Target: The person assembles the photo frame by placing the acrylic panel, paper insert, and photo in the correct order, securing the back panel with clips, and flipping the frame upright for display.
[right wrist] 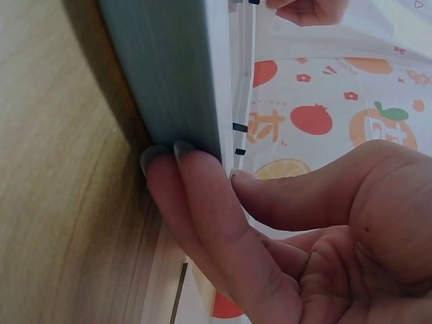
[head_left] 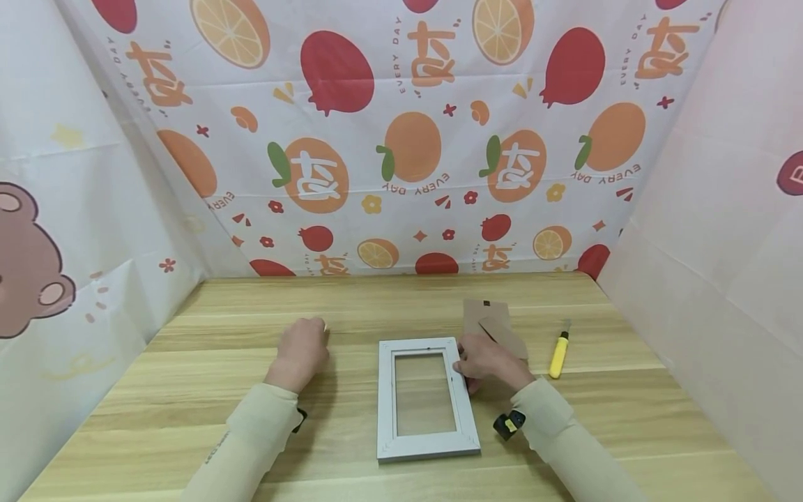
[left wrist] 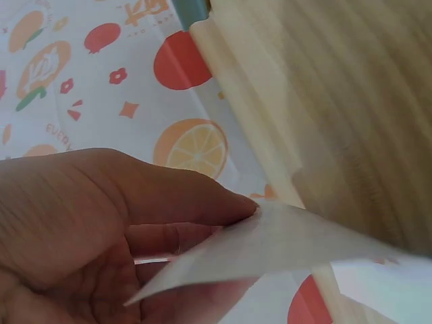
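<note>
A white picture frame (head_left: 429,444) lies on the table, its opening showing the wood beneath. My right hand (head_left: 489,362) holds its right side; in the right wrist view the fingertips (right wrist: 202,175) touch the outer edge of the frame (right wrist: 169,74) and the thumb is at the face side. My left hand (head_left: 302,352) is left of the frame, apart from it. In the left wrist view, thumb and fingers pinch a thin translucent sheet (left wrist: 283,239), which is hardly visible in the head view. A brown backing board (head_left: 477,312) with a stand flap lies behind my right hand, partly hidden.
A yellow-handled tool with a thin metal tip (head_left: 557,357) lies right of the board. Small black tabs (right wrist: 239,127) show along the frame's inner side. Fruit-printed cloth (head_left: 408,209) hangs behind the wooden table (head_left: 251,300), with pale cloth at both sides.
</note>
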Demonstrator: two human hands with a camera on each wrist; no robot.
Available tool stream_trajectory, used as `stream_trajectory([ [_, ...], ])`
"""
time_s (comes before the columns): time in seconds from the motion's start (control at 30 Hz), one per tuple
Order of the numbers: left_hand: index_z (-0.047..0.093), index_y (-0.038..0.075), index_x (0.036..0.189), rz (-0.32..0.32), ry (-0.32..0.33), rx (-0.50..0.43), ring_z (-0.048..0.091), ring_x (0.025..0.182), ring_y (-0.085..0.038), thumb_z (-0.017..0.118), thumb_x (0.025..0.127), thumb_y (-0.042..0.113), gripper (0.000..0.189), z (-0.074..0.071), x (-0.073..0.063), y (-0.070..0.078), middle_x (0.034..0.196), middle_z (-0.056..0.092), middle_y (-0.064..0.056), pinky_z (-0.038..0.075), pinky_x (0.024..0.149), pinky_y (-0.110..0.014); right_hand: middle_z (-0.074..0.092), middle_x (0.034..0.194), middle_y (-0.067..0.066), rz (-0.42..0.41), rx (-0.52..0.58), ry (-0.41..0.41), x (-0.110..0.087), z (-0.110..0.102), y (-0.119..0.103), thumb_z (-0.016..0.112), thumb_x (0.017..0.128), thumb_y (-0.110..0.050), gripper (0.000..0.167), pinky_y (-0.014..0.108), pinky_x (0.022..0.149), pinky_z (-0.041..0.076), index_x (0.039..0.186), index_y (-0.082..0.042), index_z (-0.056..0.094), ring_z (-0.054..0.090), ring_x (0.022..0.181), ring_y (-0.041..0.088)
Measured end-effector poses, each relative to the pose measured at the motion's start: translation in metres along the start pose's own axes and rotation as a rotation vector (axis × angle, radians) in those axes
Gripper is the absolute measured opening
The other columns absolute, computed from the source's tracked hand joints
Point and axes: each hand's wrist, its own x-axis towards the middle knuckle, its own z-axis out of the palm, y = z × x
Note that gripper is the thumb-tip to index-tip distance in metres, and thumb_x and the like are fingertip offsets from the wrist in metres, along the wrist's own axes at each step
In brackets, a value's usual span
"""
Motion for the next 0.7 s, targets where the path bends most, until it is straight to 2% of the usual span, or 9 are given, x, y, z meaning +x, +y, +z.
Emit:
stream_trajectory([
  [0.1,0.065,0.000,0.083,-0.039,-0.012,-0.006,0.055,0.064,-0.027,0.066,0.087,0.000,0.004,-0.004,-0.001,0.002,0.074,0.063,-0.016,0.047,0.049,-0.040,0.069,0.077,0.007,-0.003,-0.004,-0.004,0.000,-0.001,0.000,0.065,0.099,-0.005,0.023,0.028,0.056,0.059,0.119,0.005,0.063,0.070,0.058,0.016],
  [0.2,0.065,0.000,0.082,-0.042,-0.013,-0.001,0.051,0.061,-0.024,0.064,0.091,0.001,0.010,-0.008,-0.003,0.003,0.071,0.061,-0.014,0.044,0.047,-0.035,0.070,0.077,0.007,0.005,-0.004,-0.009,0.000,-0.001,0.000,0.065,0.099,-0.006,0.021,0.028,0.057,0.059,0.118,0.005,0.064,0.071,0.059,0.016],
  [0.27,0.065,-0.001,0.081,-0.030,-0.001,0.001,0.051,0.061,-0.024,0.062,0.091,-0.002,0.010,-0.011,-0.004,0.005,0.071,0.061,-0.015,0.044,0.046,-0.035,0.070,0.078,0.007,0.012,-0.004,-0.011,0.000,-0.001,0.000,0.065,0.100,-0.006,0.021,0.028,0.057,0.059,0.118,0.004,0.064,0.071,0.059,0.016],
  [0.37,0.066,-0.005,0.086,-0.006,0.026,-0.015,0.058,0.062,-0.028,0.064,0.085,-0.007,0.003,-0.016,-0.006,0.007,0.076,0.066,-0.021,0.050,0.049,-0.040,0.069,0.079,0.007,0.018,-0.002,-0.010,0.000,0.000,-0.001,0.065,0.100,-0.006,0.022,0.028,0.058,0.059,0.120,0.004,0.064,0.071,0.060,0.016],
  [0.47,0.066,-0.009,0.090,0.005,0.036,-0.044,0.064,0.064,-0.033,0.068,0.080,-0.009,0.010,-0.021,-0.008,0.009,0.081,0.069,-0.026,0.055,0.052,-0.044,0.069,0.079,0.007,0.013,0.007,-0.004,-0.001,0.000,-0.001,0.065,0.100,-0.005,0.022,0.028,0.056,0.059,0.119,0.004,0.065,0.070,0.059,0.016],
  [0.53,0.065,-0.010,0.090,0.005,0.033,-0.064,0.065,0.063,-0.033,0.071,0.078,-0.009,0.013,-0.024,-0.009,0.010,0.080,0.069,-0.026,0.056,0.052,-0.043,0.069,0.079,0.008,0.007,0.017,0.001,-0.001,0.000,-0.001,0.065,0.099,-0.005,0.020,0.028,0.055,0.059,0.117,0.004,0.065,0.070,0.059,0.016],
  [0.7,0.065,-0.006,0.085,0.009,0.026,-0.065,0.060,0.060,-0.029,0.071,0.081,-0.006,0.007,-0.031,-0.011,0.014,0.075,0.068,-0.021,0.052,0.049,-0.040,0.069,0.078,0.007,0.007,0.015,0.004,-0.001,0.000,0.000,0.065,0.099,-0.005,0.019,0.028,0.055,0.059,0.116,0.003,0.065,0.070,0.059,0.016],
])
